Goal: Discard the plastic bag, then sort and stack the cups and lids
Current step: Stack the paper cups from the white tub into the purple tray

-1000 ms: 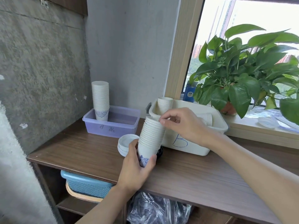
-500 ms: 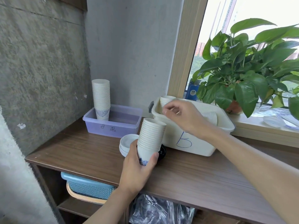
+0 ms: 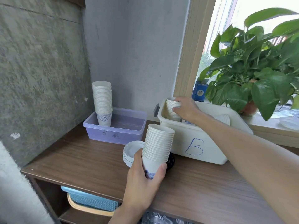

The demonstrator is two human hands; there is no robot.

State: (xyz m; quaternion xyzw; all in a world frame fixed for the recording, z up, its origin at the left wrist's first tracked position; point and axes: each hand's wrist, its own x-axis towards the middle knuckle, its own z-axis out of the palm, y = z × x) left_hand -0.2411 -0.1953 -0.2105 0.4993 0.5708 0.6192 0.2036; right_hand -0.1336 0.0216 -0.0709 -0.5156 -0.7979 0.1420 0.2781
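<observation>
At the far left of the wooden counter (image 3: 72, 159), a tall stack of cups (image 3: 102, 101) stands upright in the left end of a purple tub (image 3: 116, 135). Under the counter, a blue basket (image 3: 92, 199) sits on the lower shelf. Just right of the tub, a pile of white lids (image 3: 129, 151) lies on the counter. Your left hand (image 3: 142, 181) is wrapped round the bottom cup of a second cup stack (image 3: 157, 146), holding it upright above the near edge, with a black lid (image 3: 171, 161) just behind it. Below, crumpled clear plastic (image 3: 161, 219) shows under the counter. Further right, your right hand (image 3: 187, 109) reaches into the far left corner of the white bin (image 3: 202, 147) marked B, fingers curled round a short cup stack (image 3: 170, 105) there. A leafy plant (image 3: 252, 65) stands on the sill at the far right.
</observation>
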